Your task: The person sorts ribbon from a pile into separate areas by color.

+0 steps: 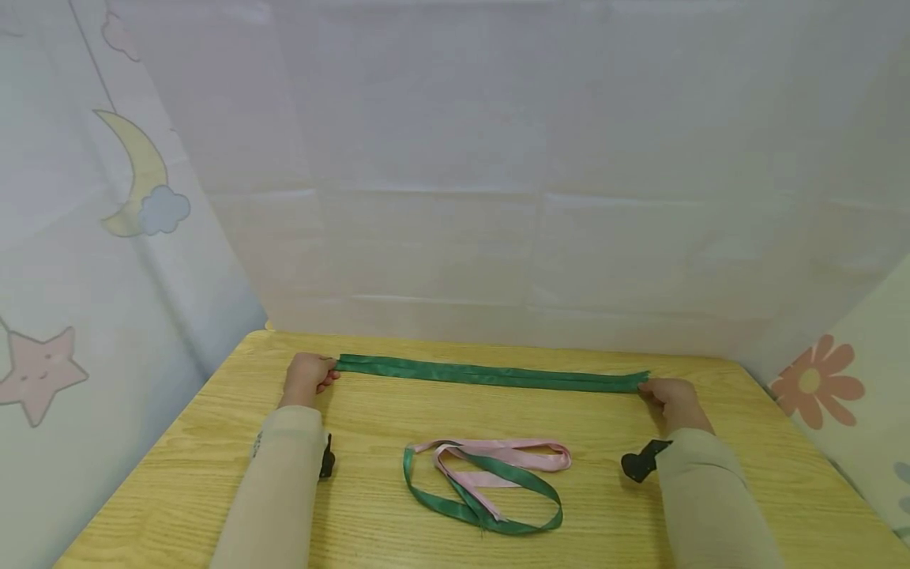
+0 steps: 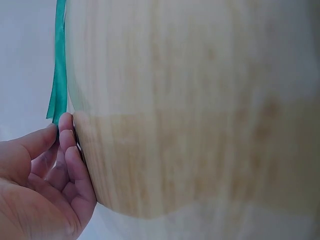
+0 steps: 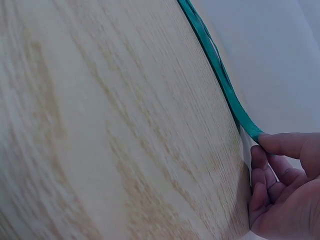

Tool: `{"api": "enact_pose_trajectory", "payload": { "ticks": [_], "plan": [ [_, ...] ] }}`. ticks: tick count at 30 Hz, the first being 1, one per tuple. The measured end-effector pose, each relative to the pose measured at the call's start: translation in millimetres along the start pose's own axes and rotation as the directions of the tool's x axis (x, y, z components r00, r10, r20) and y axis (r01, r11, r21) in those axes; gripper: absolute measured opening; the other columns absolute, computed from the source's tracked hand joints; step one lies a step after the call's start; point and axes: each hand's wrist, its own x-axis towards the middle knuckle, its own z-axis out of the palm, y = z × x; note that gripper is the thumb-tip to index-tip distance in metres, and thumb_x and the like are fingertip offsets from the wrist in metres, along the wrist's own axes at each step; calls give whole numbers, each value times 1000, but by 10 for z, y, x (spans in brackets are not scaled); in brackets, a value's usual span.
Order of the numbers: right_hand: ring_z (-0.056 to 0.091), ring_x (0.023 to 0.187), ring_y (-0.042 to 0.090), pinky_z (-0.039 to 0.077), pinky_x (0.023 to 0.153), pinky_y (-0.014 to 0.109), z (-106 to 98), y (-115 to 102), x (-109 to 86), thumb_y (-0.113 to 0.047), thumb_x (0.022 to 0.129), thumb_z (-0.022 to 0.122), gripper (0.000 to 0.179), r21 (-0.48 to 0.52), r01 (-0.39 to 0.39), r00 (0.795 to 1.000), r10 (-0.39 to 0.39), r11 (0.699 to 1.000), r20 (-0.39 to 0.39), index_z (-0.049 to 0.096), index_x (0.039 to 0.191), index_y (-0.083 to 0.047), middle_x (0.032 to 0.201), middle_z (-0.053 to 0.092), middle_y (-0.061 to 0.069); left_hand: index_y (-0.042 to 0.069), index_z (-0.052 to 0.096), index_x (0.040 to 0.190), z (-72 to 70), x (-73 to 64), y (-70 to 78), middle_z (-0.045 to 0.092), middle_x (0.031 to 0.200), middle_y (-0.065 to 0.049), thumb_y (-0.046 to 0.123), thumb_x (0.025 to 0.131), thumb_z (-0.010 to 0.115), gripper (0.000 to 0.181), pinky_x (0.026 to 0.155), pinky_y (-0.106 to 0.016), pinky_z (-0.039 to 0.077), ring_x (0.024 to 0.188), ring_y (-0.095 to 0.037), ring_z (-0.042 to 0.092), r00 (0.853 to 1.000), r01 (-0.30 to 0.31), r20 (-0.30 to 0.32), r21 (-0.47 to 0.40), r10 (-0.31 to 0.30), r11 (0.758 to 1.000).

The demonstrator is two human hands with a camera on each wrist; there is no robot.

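Note:
A green ribbon (image 1: 490, 374) stretches sideways near the back of the wooden table, its strands lying alongside each other. At its left end the left hand (image 1: 310, 374) pinches it between thumb and fingers; the left wrist view shows the ribbon (image 2: 60, 65) running up from that pinch. The right hand (image 1: 674, 397) pinches the other end, and in the right wrist view the ribbon (image 3: 220, 70) curves up slightly at the fingertips. In front of it, between the forearms, lie a loosely looped pink ribbon (image 1: 526, 457) and another green ribbon (image 1: 444, 504), crossing each other.
The wooden table (image 1: 384, 506) has a rounded back edge close to a pale hanging sheet (image 1: 426, 237). Printed curtains with a moon (image 1: 145, 162) and a flower (image 1: 817, 381) stand at the sides. Black wrist mounts (image 1: 643, 462) jut inward from the sleeves.

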Motion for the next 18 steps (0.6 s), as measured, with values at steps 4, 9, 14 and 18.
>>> {"api": "enact_pose_trajectory", "payload": {
  "ticks": [4, 9, 14, 18],
  "plan": [
    [48, 88, 27, 42, 78, 39, 15, 30, 66, -11, 83, 67, 13, 7, -22, 999, 22, 1000, -27, 65, 88, 1, 91, 52, 10, -8, 54, 120, -7, -11, -7, 65, 70, -3, 15, 98, 48, 33, 55, -24, 45, 59, -11, 54, 1000, -1, 0, 0, 1, 1000],
    [47, 83, 23, 41, 75, 37, 19, 42, 15, -10, 83, 66, 15, 31, -28, 999, 30, 999, -41, 62, 91, 1, 84, 52, 5, -7, 55, 119, -13, -14, -26, 65, 70, -3, 16, 98, 47, 32, 54, -24, 44, 58, -11, 53, 1000, 5, 3, -2, -5, 1000],
    [47, 80, 19, 40, 75, 34, -2, 43, -67, -13, 85, 64, 12, 63, -23, 1000, 24, 998, -10, 61, 89, -2, 77, 52, 0, -7, 55, 118, -20, -29, -39, 64, 70, -3, 16, 98, 47, 31, 53, -24, 43, 56, -10, 51, 1000, 8, 6, -1, -8, 1000],
    [47, 82, 20, 40, 75, 34, -4, 60, -58, -15, 87, 63, 10, 62, -23, 1000, 23, 998, -9, 62, 84, -5, 81, 52, 1, -7, 55, 119, -28, -66, -34, 64, 70, -3, 16, 98, 47, 31, 53, -24, 43, 56, -10, 50, 1000, 11, 6, 1, -11, 1000]
  ]
}}
